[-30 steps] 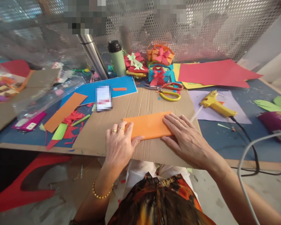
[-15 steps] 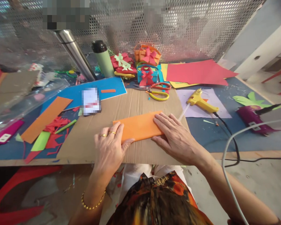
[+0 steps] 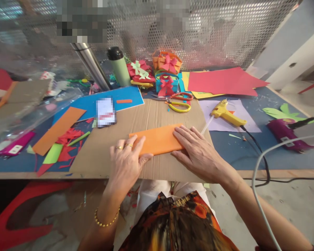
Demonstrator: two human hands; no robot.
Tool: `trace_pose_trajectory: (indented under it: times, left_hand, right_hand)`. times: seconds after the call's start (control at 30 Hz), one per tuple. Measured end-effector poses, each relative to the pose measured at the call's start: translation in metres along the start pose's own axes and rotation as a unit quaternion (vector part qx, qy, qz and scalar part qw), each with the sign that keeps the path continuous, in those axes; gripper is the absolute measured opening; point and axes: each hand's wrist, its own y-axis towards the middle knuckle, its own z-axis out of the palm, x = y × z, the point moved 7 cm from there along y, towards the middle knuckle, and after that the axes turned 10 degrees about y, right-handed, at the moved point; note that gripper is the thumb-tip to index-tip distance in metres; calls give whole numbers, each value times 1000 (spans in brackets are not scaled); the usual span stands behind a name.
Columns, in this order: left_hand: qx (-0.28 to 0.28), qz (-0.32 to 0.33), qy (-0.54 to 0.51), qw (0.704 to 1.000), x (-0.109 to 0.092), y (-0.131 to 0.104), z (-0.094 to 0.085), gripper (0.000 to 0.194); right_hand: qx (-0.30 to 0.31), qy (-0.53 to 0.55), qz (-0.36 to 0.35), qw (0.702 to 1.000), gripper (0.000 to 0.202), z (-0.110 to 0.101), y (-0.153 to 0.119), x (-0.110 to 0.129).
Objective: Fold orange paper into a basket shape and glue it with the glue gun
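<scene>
A folded orange paper (image 3: 159,139) lies on the cardboard sheet (image 3: 94,157), its long near edge toward me. My left hand (image 3: 127,160) rests on its left end, fingers stretched over the paper and thumb along the near edge. On the right end lies my right hand (image 3: 199,150), fingers flat and extended, thumb apart from them below the near edge. Beyond the paper are scissors with yellow and orange handles (image 3: 179,106). A yellow glue gun (image 3: 227,113) sits on lilac paper (image 3: 248,122) to the right.
A phone (image 3: 106,111), an orange strip (image 3: 59,130) and red scraps (image 3: 69,136) are at the left. Small paper baskets (image 3: 167,85), a green bottle (image 3: 120,69) and red sheets (image 3: 225,82) stand or lie at the back. A pale cable (image 3: 256,174) crosses at the right.
The view has shifted slightly, so the table's things appear a little farther right. My left index finger has slid slightly right along the paper; my right hand stays on its right end.
</scene>
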Motion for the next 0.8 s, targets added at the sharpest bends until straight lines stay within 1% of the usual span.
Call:
trace_pose_trajectory:
  times: [0.13, 0.23, 0.3, 0.43, 0.6, 0.8]
  left_hand:
    - [61, 17, 13, 998, -2, 0, -1, 68]
    - [98, 22, 17, 995, -3, -2, 0, 69]
    - [114, 31, 22, 993, -4, -4, 0, 74]
    - [124, 53, 19, 991, -7, -8, -3, 82]
    - [132, 76, 6, 988, -9, -10, -7, 75]
    - [140, 87, 12, 986, -9, -7, -4, 79]
  right_hand:
    - [-13, -4, -21, 1000, 63, 1, -1, 0]
    - [-23, -11, -38, 999, 64, 4, -3, -1]
    - [-27, -17, -46, 998, 63, 5, -4, -3]
    - [-23, -25, -50, 998, 64, 7, -5, -5]
    - [-9, -29, -49, 998, 66, 7, -4, -3]
    - [-4, -2, -51, 999, 61, 3, -4, -5]
